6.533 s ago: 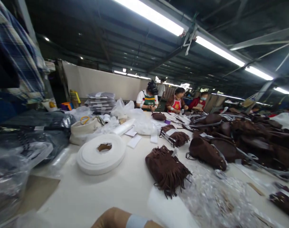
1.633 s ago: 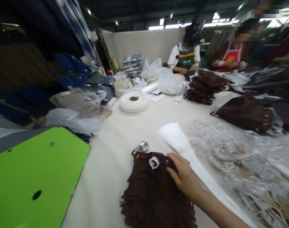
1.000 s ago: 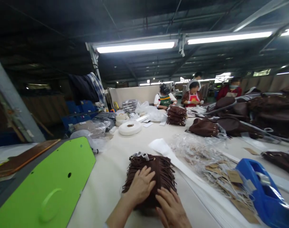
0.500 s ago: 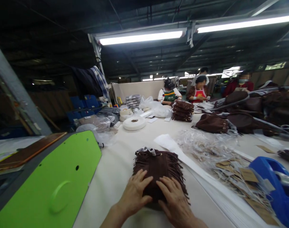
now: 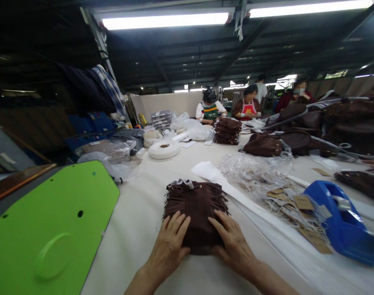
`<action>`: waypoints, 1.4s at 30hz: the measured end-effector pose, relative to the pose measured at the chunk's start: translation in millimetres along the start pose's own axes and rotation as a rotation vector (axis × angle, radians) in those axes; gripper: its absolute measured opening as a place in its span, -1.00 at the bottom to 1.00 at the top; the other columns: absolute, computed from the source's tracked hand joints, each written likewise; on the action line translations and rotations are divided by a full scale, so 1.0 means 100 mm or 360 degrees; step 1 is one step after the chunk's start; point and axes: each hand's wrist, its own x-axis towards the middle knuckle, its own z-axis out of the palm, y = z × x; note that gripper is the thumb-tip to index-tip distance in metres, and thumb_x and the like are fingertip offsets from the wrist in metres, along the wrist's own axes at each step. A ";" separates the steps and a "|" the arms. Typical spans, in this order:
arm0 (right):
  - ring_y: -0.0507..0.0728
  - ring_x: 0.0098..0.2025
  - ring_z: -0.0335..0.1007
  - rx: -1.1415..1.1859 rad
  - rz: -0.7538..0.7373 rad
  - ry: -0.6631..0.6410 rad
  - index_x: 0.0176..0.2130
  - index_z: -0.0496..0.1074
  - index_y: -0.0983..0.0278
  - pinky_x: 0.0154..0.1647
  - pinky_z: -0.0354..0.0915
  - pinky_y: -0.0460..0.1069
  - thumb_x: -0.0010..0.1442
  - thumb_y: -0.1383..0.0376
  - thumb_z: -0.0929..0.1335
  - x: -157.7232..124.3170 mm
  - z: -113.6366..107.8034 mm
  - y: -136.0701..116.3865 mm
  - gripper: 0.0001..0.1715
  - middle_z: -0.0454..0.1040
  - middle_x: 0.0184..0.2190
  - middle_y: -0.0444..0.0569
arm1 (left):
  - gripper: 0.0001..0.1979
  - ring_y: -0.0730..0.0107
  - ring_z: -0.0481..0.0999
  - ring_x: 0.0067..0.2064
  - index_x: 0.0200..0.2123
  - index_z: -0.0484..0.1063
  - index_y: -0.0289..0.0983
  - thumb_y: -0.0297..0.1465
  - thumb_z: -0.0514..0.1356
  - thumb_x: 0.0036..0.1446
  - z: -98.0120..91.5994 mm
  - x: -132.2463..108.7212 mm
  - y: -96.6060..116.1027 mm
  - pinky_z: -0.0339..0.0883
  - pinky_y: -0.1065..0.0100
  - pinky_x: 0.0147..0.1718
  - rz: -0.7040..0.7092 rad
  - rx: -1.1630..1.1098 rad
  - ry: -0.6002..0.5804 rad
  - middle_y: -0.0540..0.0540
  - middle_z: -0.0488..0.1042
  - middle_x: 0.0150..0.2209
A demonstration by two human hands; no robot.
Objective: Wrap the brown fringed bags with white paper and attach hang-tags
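Note:
A dark brown fringed bag [image 5: 197, 209] lies flat on the pale table in front of me. Grey wrapped pieces and small gold eyelets show along its far edge. My left hand [image 5: 171, 239] rests on the bag's left near side, fingers stretched out over the fringe. On the opposite side, my right hand [image 5: 231, 239] lies with its fingers apart on the right near part. Both thumbs point inward by the near edge. Neither hand grips the bag; they only touch it.
A green board [image 5: 67, 213] stands at left. To the right are white strips [image 5: 251, 217], tags with strings [image 5: 304, 202] and a blue tape dispenser [image 5: 337, 217]. Farther back are a white roll [image 5: 164, 152], stacked fringed bags [image 5: 226, 131] and several co-workers.
My hands have moved apart, from the middle of the bag towards its two sides. The bag's near edge now shows between them. The camera view has tilted down and shifted right.

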 end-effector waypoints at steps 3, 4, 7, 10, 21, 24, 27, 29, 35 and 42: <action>0.33 0.20 0.07 0.0195 0.0133 -0.0278 0.16 0.17 0.34 0.15 0.12 0.24 -0.21 0.52 0.28 0.17 -0.02 0.03 -0.11 0.17 0.17 0.23 | -0.52 0.03 0.29 0.04 -0.10 0.34 -0.35 -0.63 0.16 -0.19 0.01 0.30 0.13 0.16 0.08 0.01 -0.0221 -0.0114 -0.0189 -0.25 0.38 -0.06; 0.31 0.18 0.10 0.0270 0.0153 -0.0362 0.16 0.18 0.35 0.15 0.11 0.22 -0.23 0.55 0.26 0.23 -0.06 0.05 -0.11 0.21 0.14 0.23 | -0.63 0.05 0.33 -0.03 -0.20 0.38 -0.35 -0.62 0.15 -0.18 -0.02 0.37 0.12 0.20 0.12 -0.05 -0.0259 -0.0145 -0.0213 -0.24 0.41 -0.14; 0.25 0.07 0.24 0.0422 0.0185 -0.0481 0.07 0.29 0.37 0.11 0.16 0.15 -0.26 0.59 0.21 0.40 -0.27 0.10 -0.18 0.36 0.01 0.17 | -0.85 0.13 0.37 -0.17 -0.39 0.37 -0.32 -0.53 0.17 -0.14 -0.24 0.54 0.05 0.22 0.19 -0.16 -0.0317 -0.0260 -0.0228 -0.16 0.42 -0.29; 0.18 -0.05 0.34 0.0515 0.0204 -0.0520 -0.04 0.38 0.31 -0.02 0.25 0.04 -0.22 0.59 0.21 0.56 -0.55 0.12 -0.30 0.47 -0.12 0.03 | -0.88 0.25 0.40 -0.27 -0.46 0.35 -0.28 -0.41 0.22 -0.16 -0.49 0.60 0.02 0.25 0.32 -0.28 -0.0365 -0.0468 -0.0306 -0.03 0.42 -0.37; 0.14 -0.16 0.39 0.0356 0.0652 -0.0296 -0.16 0.46 0.29 -0.06 0.22 0.04 -0.15 0.63 0.18 0.45 -0.85 0.40 -0.40 0.51 -0.25 0.00 | -0.69 0.41 0.36 -0.50 -0.50 0.37 -0.31 -0.29 0.33 -0.36 -0.45 0.22 -0.17 0.17 0.44 -0.52 -0.0983 -0.1768 -0.0421 0.05 0.42 -0.56; 0.21 -0.11 0.33 0.0268 0.0625 0.0002 -0.15 0.41 0.30 -0.02 0.18 0.12 -0.01 0.52 0.24 0.24 -0.79 0.16 -0.60 0.45 -0.19 0.09 | -0.66 0.40 0.39 -0.52 -0.49 0.37 -0.32 -0.26 0.35 -0.36 -0.41 0.22 -0.19 0.19 0.44 -0.54 -0.1023 -0.1919 -0.0408 0.01 0.44 -0.55; 0.18 -0.23 0.36 0.0535 0.0606 0.0083 -0.13 0.34 0.26 -0.19 0.28 0.07 0.02 0.31 0.34 0.11 -0.56 -0.17 -0.65 0.43 -0.26 0.03 | -0.62 0.38 0.42 -0.51 -0.47 0.38 -0.34 -0.25 0.37 -0.37 -0.42 0.30 -0.17 0.23 0.42 -0.54 -0.1065 -0.2011 -0.0402 -0.04 0.47 -0.53; 0.22 -0.12 0.34 0.0742 0.0832 0.0217 0.01 0.24 0.25 -0.11 0.28 0.11 -0.09 0.31 0.39 0.11 -0.32 -0.31 -0.38 0.39 -0.11 0.07 | -0.59 0.36 0.44 -0.51 -0.46 0.39 -0.35 -0.24 0.39 -0.39 -0.45 0.37 -0.15 0.27 0.41 -0.52 -0.1102 -0.2047 -0.0384 -0.06 0.49 -0.53; 0.13 -0.31 0.38 0.1676 0.1484 0.0501 0.00 0.17 0.20 -0.26 0.31 0.03 -0.25 0.46 0.30 0.37 0.17 -0.37 -0.24 0.44 -0.24 -0.09 | -0.55 0.32 0.46 -0.52 -0.47 0.38 -0.35 -0.24 0.43 -0.45 -0.50 0.48 -0.20 0.30 0.40 -0.53 -0.1211 -0.2124 -0.0243 -0.07 0.47 -0.57; 0.07 -0.32 0.41 0.2826 0.1245 0.0221 0.10 0.14 0.18 -0.40 0.27 -0.11 -0.38 0.58 0.39 0.42 0.08 -0.30 0.02 0.52 -0.29 -0.15 | -0.50 0.33 0.45 -0.51 -0.38 0.44 -0.36 -0.22 0.40 -0.46 -0.42 0.37 -0.42 0.31 0.36 -0.49 -0.1290 -0.2020 0.0063 -0.11 0.52 -0.49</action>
